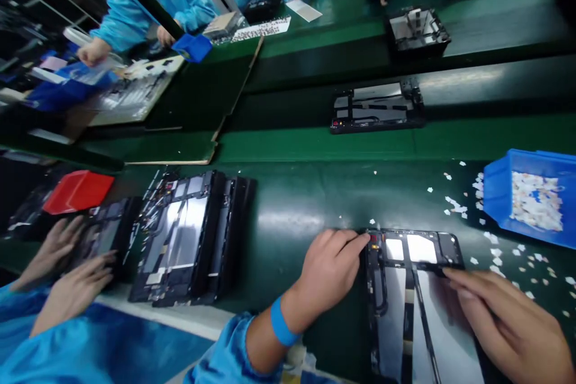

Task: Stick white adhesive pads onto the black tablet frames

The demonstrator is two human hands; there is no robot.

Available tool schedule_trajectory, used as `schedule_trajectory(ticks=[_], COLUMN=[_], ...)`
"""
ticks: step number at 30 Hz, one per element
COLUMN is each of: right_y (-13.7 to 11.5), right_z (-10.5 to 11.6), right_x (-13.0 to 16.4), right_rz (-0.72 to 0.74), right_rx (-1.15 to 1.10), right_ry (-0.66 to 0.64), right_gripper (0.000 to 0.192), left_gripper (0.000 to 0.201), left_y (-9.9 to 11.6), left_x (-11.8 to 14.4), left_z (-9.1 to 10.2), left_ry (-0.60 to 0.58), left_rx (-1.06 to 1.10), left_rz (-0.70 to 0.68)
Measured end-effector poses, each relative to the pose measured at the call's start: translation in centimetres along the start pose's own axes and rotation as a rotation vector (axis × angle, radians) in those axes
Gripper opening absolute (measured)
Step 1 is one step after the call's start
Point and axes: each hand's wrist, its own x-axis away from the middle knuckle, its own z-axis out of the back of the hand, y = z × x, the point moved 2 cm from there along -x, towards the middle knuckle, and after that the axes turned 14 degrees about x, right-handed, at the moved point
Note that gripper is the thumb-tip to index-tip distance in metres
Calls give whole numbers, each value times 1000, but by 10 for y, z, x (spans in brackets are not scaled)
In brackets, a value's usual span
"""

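An opened tablet housing (396,294) with silver battery panels and black cables lies on the green bench in front of me. My left hand (333,264), with a blue band at the wrist, is closed on its upper left corner, fingers curled and the index fingertip near a small red part. Over the right side of the housing reaches my right hand (513,312). Its fingers are pressed together, and the fingertips touch a black strip below the white panels. Whatever it may pinch is too small to see.
A blue bin (504,192) of small white pieces stands at right, with loose pieces scattered around it. Stacked housings (180,240) lie at left beside a co-worker's hands (76,276) and a red bin (78,192). Another housing (375,108) rests on the belt. Co-workers sit opposite.
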Motion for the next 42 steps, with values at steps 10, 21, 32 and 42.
schedule_trajectory(ticks=[10, 21, 32, 42], right_y=[-14, 57, 130, 55], right_z=[10, 104, 118, 73], right_x=[-19, 98, 117, 108], right_rz=[17, -933, -1187, -1194], right_rx=[-74, -504, -909, -912], right_ry=[76, 607, 723, 549], right_gripper=[40, 23, 49, 45], left_gripper=[49, 46, 36, 29], left_y=[6, -24, 15, 45], left_x=[-7, -22, -28, -18], left_z=[-5, 2, 19, 11], left_ry=[-205, -176, -34, -10], left_rx=[-279, -279, -157, 215], left_rz=[-9, -104, -206, 89])
